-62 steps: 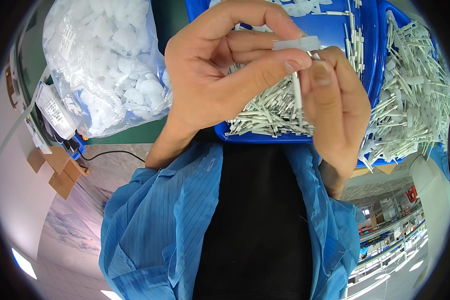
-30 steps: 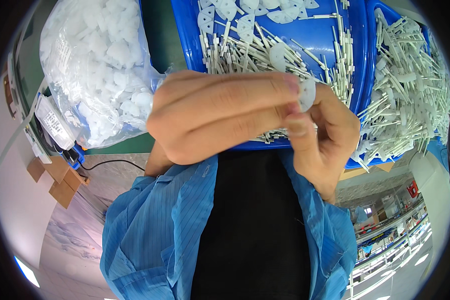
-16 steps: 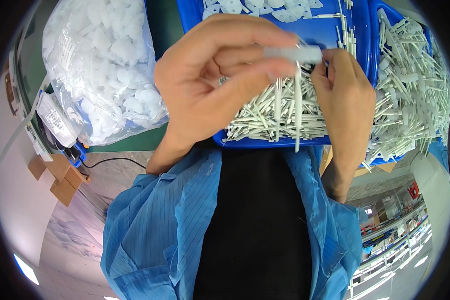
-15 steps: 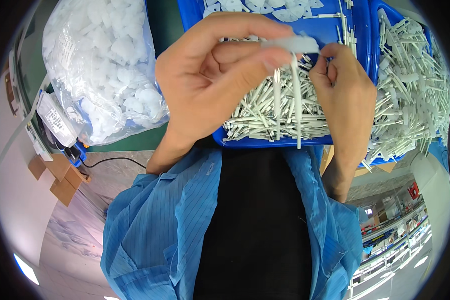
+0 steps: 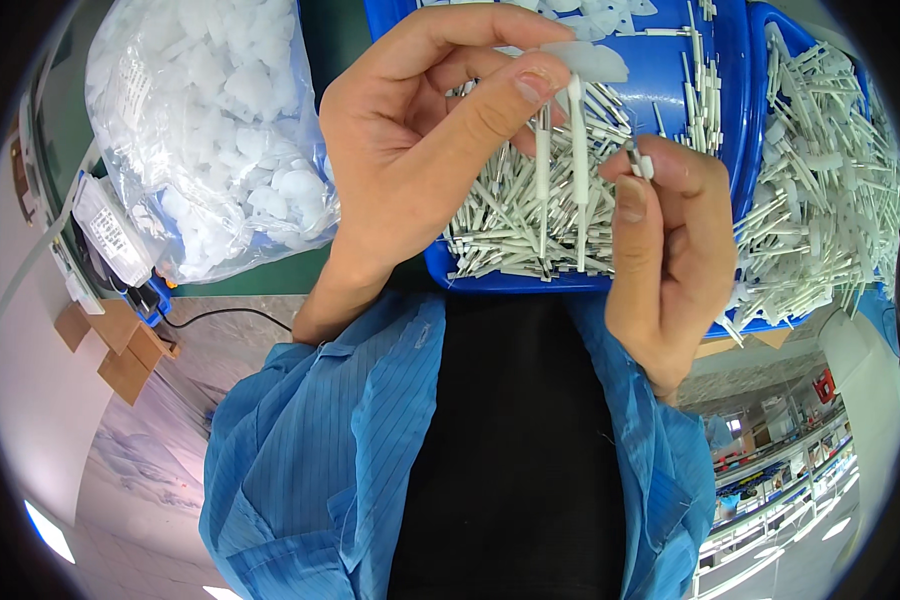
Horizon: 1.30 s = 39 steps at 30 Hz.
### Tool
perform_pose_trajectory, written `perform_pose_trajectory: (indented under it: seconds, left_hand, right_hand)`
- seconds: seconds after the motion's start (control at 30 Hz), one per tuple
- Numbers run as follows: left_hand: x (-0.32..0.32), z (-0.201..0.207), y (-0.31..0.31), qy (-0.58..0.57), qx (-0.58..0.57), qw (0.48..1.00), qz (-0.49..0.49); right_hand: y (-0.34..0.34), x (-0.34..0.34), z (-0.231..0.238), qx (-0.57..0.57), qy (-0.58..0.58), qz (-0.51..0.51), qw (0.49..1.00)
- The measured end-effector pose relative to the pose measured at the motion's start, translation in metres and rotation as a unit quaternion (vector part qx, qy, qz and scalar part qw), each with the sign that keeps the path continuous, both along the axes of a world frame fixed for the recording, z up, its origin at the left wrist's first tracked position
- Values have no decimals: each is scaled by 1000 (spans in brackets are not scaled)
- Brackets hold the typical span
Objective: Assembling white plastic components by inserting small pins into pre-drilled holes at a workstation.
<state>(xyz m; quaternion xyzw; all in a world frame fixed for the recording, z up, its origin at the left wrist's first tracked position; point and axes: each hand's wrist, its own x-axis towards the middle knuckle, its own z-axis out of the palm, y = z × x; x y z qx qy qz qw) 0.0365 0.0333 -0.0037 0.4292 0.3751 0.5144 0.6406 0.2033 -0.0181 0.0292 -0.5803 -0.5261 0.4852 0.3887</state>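
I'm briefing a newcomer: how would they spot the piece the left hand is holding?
Start at the blue plastic tray of white plastic sticks. Above it, the left hand pinches a flat translucent white tab with two sticks hanging down; unlike the loose sticks, it's raised and joined.

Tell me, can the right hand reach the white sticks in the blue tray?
Probably yes. The right hand hovers just above the white sticks in the blue tray, nothing between, though it already pinches a small piece.

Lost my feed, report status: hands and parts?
Left hand pinches flat translucent plastic piece with white stick. Right hand grips small white pin. Nothing between them.
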Motion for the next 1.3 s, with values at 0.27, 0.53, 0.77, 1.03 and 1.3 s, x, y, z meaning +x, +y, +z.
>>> perform_pose_trajectory:
  seconds: [0.27,0.53,0.77,1.03,1.3]
  left_hand:
    - [3,-2,-1,30,40,999,-3]
    - [5,-8,-2,67,91,994,-8]
    - [3,-7,-1,105,141,984,-12]
    - [-3,-30,-7,64,202,977,33]
    - [-29,-38,13,101,342,930,-93]
  right_hand:
    - [11,1,10,-77,-88,10,993]
    - [7,-5,-2,42,-130,-21,990]
    - [10,-4,-2,48,-107,-15,993]
    - [4,6,-16,-79,297,25,951]
    - [4,-1,-17,273,-262,51,924]
